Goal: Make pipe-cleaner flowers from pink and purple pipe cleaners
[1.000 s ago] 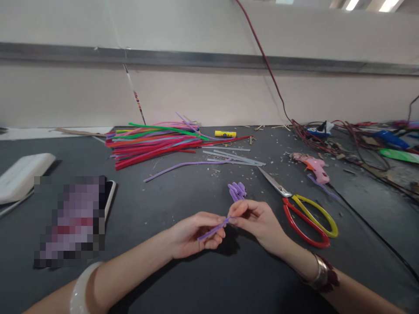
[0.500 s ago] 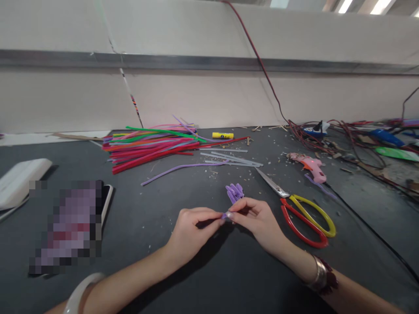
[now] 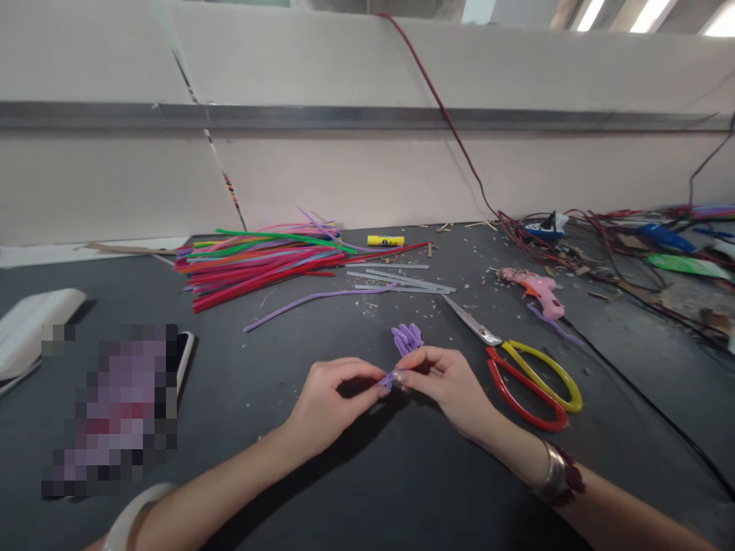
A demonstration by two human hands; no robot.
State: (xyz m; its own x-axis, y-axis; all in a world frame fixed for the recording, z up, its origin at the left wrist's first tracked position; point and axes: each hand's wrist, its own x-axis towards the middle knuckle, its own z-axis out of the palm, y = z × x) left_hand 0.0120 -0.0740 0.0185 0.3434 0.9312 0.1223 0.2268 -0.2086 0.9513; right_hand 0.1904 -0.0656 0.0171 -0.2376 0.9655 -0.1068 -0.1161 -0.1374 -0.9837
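Observation:
Between my two hands is a short piece of purple pipe cleaner (image 3: pixel 387 379), mostly covered by the fingertips. My left hand (image 3: pixel 338 390) pinches one end of it between thumb and forefinger. The other end is pinched in my right hand (image 3: pixel 448 383). Just beyond the right fingers lies a small bunch of folded purple pipe cleaner loops (image 3: pixel 407 337), its near part hidden by that hand. Scissors (image 3: pixel 517 367) with one red and one yellow handle lie open to the right of my right hand.
A pile of coloured pipe cleaners (image 3: pixel 258 264) lies at the back. Clear glue sticks (image 3: pixel 402 280), a yellow tube (image 3: pixel 386 241) and a single purple pipe cleaner (image 3: pixel 310 296) are near it. A pink glue gun (image 3: pixel 537 291) and tangled wires (image 3: pixel 602 245) sit right, a phone (image 3: pixel 115 405) left.
The view has shifted slightly, moving the whole scene a little left. Both hands keep their pinch on the purple piece, and slightly more of it shows between the fingertips.

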